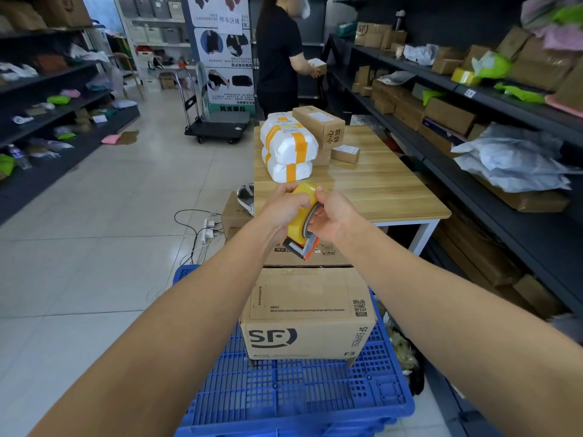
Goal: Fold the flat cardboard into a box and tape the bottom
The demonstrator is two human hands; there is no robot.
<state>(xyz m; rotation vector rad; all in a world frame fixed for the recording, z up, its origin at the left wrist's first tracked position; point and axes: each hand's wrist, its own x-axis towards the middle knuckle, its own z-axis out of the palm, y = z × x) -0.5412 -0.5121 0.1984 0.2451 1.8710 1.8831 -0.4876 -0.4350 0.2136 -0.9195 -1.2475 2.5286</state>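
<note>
A brown cardboard box (307,313) printed with "SF" stands folded on a blue plastic pallet (293,395), its flaps closed on top. Above its far edge I hold a yellow tape roll in an orange dispenser (301,222). My left hand (284,206) grips the roll from the left side. My right hand (332,216) wraps the roll from the right, fingers through its core. The dispenser's orange blade end (307,250) points down toward the box's far flap.
A wooden table (378,184) behind the box carries white taped parcels (288,146) and small cartons (318,124). Dark shelves with parcels line both sides. A person in black (279,55) stands at the far shelf, near a black trolley (217,127). Cables and a power strip (208,230) lie on the floor.
</note>
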